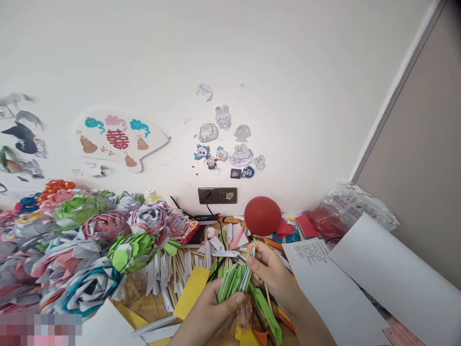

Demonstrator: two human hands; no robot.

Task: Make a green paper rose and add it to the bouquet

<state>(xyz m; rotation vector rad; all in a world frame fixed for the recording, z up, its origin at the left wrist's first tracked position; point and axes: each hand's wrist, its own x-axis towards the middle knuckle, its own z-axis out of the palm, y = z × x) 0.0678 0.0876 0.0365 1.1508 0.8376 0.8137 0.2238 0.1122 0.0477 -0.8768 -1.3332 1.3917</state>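
White wall (309, 96) ahead, cartoon cut-outs (223, 116) dotted across it, a crowded counter (155, 306) below, and centre stage go the folded green-and-white papers (233, 282), fanned between both hands! The left hand (218, 306) curls nearly closed around their lower ends, thumb pressed across the front; the right hand (271, 268) pinches at the upper right edge, thumb against fingers. Best played, I'd say, firm below and light above, tips evened piece by piece, so no crease gets crushed and nothing slips out. Just below the right hand lies a green strip (266, 310); just left of the left hand, a yellow sheet (192, 290). Beyond the hands, wooden sticks (179, 269) and a red balloon (262, 216). Far left of the left hand, paper flowers (105, 226) pile up; right of the right hand, a printed sheet (317, 274).
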